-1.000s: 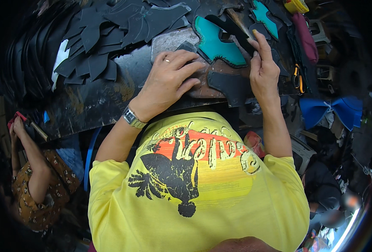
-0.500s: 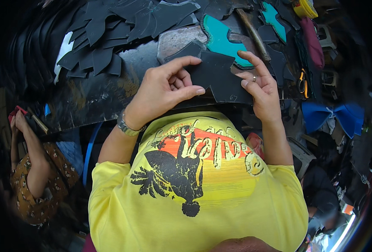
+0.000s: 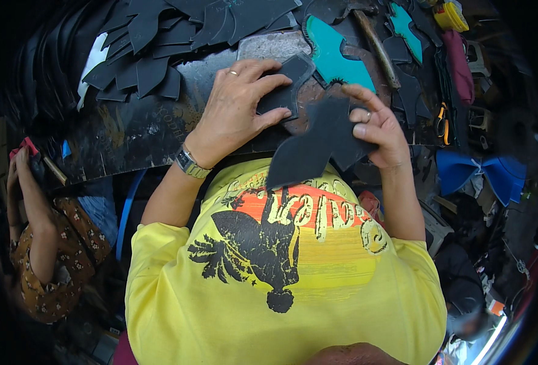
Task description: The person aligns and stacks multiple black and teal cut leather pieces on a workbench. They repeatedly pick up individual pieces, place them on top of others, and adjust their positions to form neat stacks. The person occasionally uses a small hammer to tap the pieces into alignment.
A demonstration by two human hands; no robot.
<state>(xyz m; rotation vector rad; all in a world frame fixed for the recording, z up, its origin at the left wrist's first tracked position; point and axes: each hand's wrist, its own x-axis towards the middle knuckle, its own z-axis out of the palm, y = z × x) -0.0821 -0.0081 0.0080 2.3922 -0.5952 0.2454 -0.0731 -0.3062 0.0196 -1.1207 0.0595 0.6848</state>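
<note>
My left hand (image 3: 238, 112) lies on the dark workbench (image 3: 129, 137), its fingers closed over a small black cut leather piece (image 3: 287, 91) beside a brown round block. My right hand (image 3: 375, 131) grips a larger black shaped piece (image 3: 314, 149) by its upper edge. That piece hangs tilted over the bench's near edge, above my yellow printed shirt. The two pieces nearly touch between my hands.
A heap of black cut pieces (image 3: 153, 48) covers the far left of the bench. Teal pieces (image 3: 336, 58), a hammer (image 3: 375, 42) and orange-handled scissors (image 3: 442, 118) lie to the right, with blue pieces (image 3: 482, 173) lower down. Another person in a brown patterned top (image 3: 44, 261) sits at the left.
My right hand has pulled the larger black piece off the bench toward my body. My left hand has shifted onto the smaller black piece left on the block.
</note>
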